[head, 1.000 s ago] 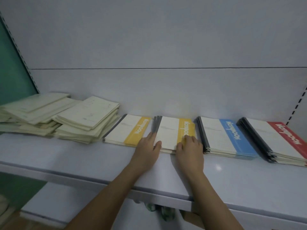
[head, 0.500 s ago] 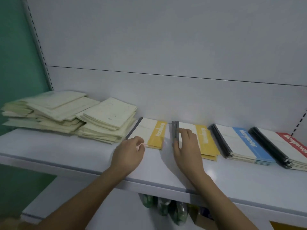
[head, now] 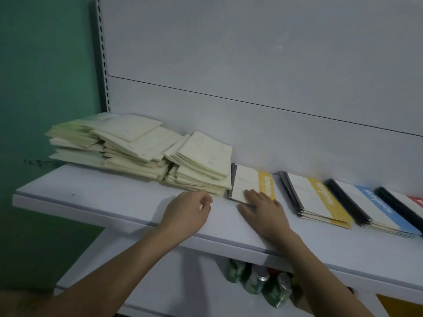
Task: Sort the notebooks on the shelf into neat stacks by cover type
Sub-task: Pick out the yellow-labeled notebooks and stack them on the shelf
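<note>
Running across the view, a white shelf stands before a pale back panel, with a green wall to the left and cans on the level below. Loose cream notebooks sprawl in untidy piles at the left end; to their right lie a thin yellow stack, a thicker yellow stack, a blue stack and a red stack at the frame edge. Since half a second ago the view has swung left, the right hand has left the thicker yellow stack and now lies flat, fingers spread, on the near corner of the thin one, and the left hand has drawn off that stack, hovering loosely curled and empty just above the bare shelf. White script runs along the coloured bands, too blurred to read.
</note>
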{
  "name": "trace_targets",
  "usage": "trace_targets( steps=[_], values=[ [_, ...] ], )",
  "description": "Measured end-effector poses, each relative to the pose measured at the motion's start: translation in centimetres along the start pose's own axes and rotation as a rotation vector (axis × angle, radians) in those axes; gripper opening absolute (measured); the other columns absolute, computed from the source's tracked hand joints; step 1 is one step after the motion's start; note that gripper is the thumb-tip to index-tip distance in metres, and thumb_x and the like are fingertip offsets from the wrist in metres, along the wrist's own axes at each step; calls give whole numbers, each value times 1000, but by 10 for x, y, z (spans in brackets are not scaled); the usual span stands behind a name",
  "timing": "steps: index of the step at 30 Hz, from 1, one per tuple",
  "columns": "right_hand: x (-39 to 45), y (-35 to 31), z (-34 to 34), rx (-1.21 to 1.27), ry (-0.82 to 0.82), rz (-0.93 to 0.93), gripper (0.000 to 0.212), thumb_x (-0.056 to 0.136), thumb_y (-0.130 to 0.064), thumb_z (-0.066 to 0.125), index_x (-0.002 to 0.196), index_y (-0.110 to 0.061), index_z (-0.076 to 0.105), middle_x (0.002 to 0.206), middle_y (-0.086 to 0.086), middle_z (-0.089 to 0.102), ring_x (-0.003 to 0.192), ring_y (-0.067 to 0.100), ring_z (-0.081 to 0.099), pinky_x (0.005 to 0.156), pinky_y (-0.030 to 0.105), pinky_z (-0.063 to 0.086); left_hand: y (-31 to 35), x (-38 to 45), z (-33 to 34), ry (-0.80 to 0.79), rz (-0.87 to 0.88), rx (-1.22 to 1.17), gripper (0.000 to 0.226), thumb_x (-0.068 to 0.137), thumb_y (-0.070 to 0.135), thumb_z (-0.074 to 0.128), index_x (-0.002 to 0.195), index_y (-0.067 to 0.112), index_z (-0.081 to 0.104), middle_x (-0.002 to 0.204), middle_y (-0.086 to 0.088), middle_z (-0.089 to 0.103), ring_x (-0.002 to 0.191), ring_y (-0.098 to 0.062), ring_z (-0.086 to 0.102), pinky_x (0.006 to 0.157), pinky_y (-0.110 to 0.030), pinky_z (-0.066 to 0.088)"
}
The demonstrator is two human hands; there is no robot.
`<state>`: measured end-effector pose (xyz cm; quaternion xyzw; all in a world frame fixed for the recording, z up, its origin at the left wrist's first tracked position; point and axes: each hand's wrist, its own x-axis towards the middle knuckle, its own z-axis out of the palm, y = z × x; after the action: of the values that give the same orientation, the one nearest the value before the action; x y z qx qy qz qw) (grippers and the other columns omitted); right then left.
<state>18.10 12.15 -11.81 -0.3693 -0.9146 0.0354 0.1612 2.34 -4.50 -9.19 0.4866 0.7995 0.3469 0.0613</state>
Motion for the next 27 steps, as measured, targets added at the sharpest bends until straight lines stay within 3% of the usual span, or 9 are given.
trace_targets(
  steps=[4, 7, 10, 13, 16, 18, 20, 24, 27],
  values=[
    [-26, -5, -4, -134, 197, -99, 31, 95, -58, 40, 94, -30, 55, 89, -12, 65, 89, 17, 61, 62, 31, 39, -1, 2, 0, -18, 12, -90, 21, 94, 23, 50, 105, 25, 68, 94, 14, 61, 92, -10, 57, 80, -27, 48],
    [-33, -2, -12, 50, 242, 20, 33, 100, -51, 37, 110, -37, 65, 92, -6, 72, 89, 24, 64, 62, 33, 39, 18, 12, 2, -99, 13, -262, 21, 94, 23, 51, 98, 18, 71, 96, 8, 68, 95, -13, 62, 84, -30, 49],
    [-31, -7, -31, 405, 403, 160, 35, 101, -42, 38, 91, -25, 67, 75, 1, 66, 74, 27, 60, 60, 37, 38, 50, 27, -4, -283, -164, -639, 26, 97, 30, 49, 105, 13, 67, 103, -5, 72, 90, -17, 67, 81, -34, 54],
    [-31, -14, -49, 536, 532, 164, 35, 102, -40, 38, 82, -26, 62, 64, 2, 59, 61, 20, 53, 56, 38, 40, 74, 47, -6, -533, -395, -1125, 42, 98, 48, 46, 117, 12, 55, 113, -17, 67, 96, -36, 69, 82, -45, 58],
    [-39, -22, -59, 488, 505, 8, 28, 102, -36, 45, 113, -31, 69, 81, -6, 71, 70, 10, 61, 63, 31, 46, 87, 67, -1, -595, -493, -1371, 49, 93, 50, 53, 115, 6, 53, 102, -20, 65, 91, -42, 68, 79, -52, 57],
    [-40, -19, -58, 376, 451, -160, 29, 100, -35, 50, 123, -27, 67, 113, -9, 71, 100, 6, 64, 82, 24, 50, 92, 75, 1, -573, -498, -1380, 47, 96, 36, 52, 126, 1, 54, 108, -20, 65, 89, -35, 66, 73, -46, 57],
    [-38, -10, -59, 413, 355, -226, 32, 99, -35, 52, 127, -26, 64, 131, -11, 61, 122, 1, 53, 100, 16, 40, 94, 79, 0, -527, -474, -1271, 41, 97, 16, 47, 134, 0, 50, 120, -20, 63, 94, -31, 64, 71, -41, 54],
    [-28, 15, -56, 611, 407, 25, 32, 99, -38, 49, 125, -27, 63, 124, -14, 63, 117, 1, 54, 95, 18, 40, 85, 89, -11, -311, -366, -1106, 35, 96, 1, 43, 129, 10, 52, 118, -13, 65, 93, -26, 64, 72, -37, 52],
    [-7, 26, -48, 521, 135, 127, 44, 95, -50, 52, 130, -23, 58, 133, -7, 58, 124, 11, 50, 96, 26, 39, 73, 92, -26, -204, -286, -1032, 36, 95, 2, 44, 127, 17, 52, 115, -9, 66, 95, -24, 65, 73, -36, 53]
  ],
)
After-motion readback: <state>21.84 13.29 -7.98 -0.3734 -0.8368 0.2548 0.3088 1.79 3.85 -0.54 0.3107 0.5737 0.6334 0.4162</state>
